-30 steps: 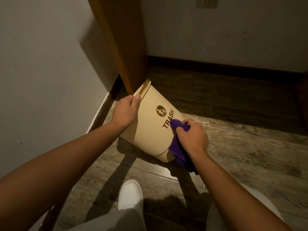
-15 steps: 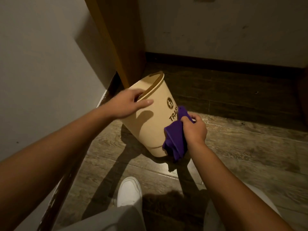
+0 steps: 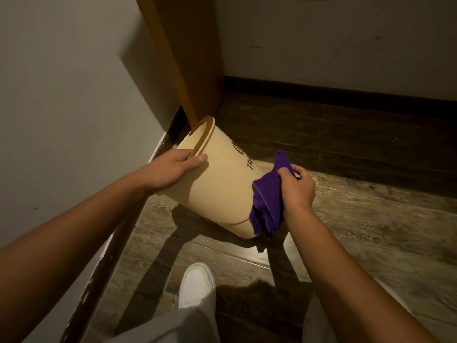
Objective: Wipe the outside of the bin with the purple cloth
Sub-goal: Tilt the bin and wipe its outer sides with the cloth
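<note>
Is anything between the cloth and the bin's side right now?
Nothing visible. The right hand holds the cloth directly against the bin, low on its right side. The left hand grips the rim, clear of it.

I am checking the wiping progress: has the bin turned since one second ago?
Yes. The bin has rotated: its TRASH print has swung toward the right, away from the door, now half hidden.

Both arms reach forward, left hand (image 3: 173, 168) curled in a grip, right hand (image 3: 298, 189) fisted.
</note>
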### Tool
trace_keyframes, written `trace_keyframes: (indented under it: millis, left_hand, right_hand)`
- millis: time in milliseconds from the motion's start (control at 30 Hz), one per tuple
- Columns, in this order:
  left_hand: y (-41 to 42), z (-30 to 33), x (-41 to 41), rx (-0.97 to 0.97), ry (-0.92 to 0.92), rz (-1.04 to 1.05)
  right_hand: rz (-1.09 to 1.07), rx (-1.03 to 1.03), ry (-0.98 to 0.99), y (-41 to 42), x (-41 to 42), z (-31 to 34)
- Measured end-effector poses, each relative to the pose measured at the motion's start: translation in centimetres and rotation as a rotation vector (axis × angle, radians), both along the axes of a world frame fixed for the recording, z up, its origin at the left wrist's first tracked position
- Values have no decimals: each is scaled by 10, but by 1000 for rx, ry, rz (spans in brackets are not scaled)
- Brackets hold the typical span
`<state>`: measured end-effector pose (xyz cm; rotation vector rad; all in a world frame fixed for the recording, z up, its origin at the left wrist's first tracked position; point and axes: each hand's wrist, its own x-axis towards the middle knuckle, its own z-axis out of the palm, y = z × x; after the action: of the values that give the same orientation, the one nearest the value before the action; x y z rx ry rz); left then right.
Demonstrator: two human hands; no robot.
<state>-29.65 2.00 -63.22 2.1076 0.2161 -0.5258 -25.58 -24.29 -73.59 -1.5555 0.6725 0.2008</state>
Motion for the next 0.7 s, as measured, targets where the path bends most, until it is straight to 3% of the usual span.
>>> trace_keyframes:
  millis: [167,300,433,700]
  left_hand:
    - [-6,7,3,41,-59,37]
    - [-16,13,8,26,-19,-97]
    - [-20,7,-2,100,-139,-115]
    - [-25,-5,4,205,-304,6]
  right_hand:
    - [60,11,-58,9,-1,5]
    - [49,-15,-50,11,-3,1]
    - [40,-48,-59,7,-1,3]
    - [222,90,-337,46,9,71]
